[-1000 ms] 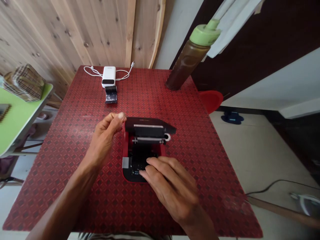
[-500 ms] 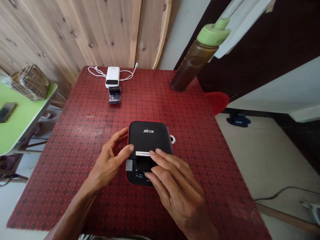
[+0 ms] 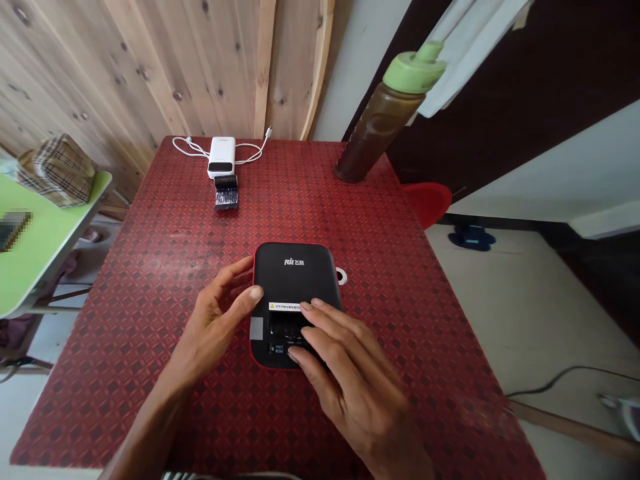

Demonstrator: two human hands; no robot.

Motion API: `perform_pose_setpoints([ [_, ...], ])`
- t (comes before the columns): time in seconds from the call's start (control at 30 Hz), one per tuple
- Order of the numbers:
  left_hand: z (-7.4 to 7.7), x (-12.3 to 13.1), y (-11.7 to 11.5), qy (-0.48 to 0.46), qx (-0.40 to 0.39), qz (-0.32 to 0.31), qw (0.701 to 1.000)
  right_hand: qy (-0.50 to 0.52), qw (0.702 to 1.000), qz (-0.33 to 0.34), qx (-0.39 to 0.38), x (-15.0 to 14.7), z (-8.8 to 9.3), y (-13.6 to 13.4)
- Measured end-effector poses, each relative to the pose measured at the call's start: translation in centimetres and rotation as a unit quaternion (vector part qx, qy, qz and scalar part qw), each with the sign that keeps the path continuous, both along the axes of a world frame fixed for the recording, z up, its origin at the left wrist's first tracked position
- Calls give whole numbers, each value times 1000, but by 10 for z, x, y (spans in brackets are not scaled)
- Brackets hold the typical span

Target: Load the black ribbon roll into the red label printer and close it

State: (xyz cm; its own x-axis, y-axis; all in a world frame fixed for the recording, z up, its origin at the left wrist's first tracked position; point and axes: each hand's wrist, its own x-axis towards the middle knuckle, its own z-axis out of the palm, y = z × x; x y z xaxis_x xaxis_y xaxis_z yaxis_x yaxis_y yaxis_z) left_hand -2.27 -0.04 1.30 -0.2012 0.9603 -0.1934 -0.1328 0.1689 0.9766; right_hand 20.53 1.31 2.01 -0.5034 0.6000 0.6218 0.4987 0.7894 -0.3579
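Observation:
On the red patterned table lies a black label-printer-like device with rounded corners, a red edge, white lettering and a warning strip. A dark slot and small lit display are near its front. My left hand holds the device's left side, its thumb on the edge and its fingers curled down beside it. My right hand lies over the front right corner with fingers apart, fingertips touching near the slot and display. That corner is hidden beneath it. A white ring pokes out from the right side.
A white power bank with a cable and a black ribbon-like roll sit at the back left of the table. A green-capped brown bottle stands at the back right, near a red stool.
My right fingers have spread a little from their closer pinch at the dark slot, and more of the slot and display shows. My left hand stays on the device. The view has shifted slightly.

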Motion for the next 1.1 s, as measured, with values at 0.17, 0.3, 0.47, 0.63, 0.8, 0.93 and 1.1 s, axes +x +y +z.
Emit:
perform_pose_setpoints([
  [0.17, 3, 2, -23, -26, -24, -2, 999, 79, 993, -90, 26, 15, -14, -19],
  [0.3, -4, 0, -36, -49, -46, -5, 998, 131, 983, -129, -26, 25, -47, -40],
  [0.47, -12, 3, -38, -74, -46, -2, 996, 142, 963, -189, -130, 18, -84, -62],
  [0.63, -8, 11, -34, -44, -47, 9, 998, 121, 962, -206, -131, 9, -90, -61],
  [0.8, -7, 12, -35, -29, -53, 14, 998, 118, 962, -201, -143, 8, -86, -55],
  [0.93, -11, 9, -39, -50, -41, 1, 998, 117, 964, -199, -132, 8, -85, -54],
  [1.1, -13, 7, -39, -73, -37, 1, 997, 113, 964, -192, -143, 10, -84, -54],
])
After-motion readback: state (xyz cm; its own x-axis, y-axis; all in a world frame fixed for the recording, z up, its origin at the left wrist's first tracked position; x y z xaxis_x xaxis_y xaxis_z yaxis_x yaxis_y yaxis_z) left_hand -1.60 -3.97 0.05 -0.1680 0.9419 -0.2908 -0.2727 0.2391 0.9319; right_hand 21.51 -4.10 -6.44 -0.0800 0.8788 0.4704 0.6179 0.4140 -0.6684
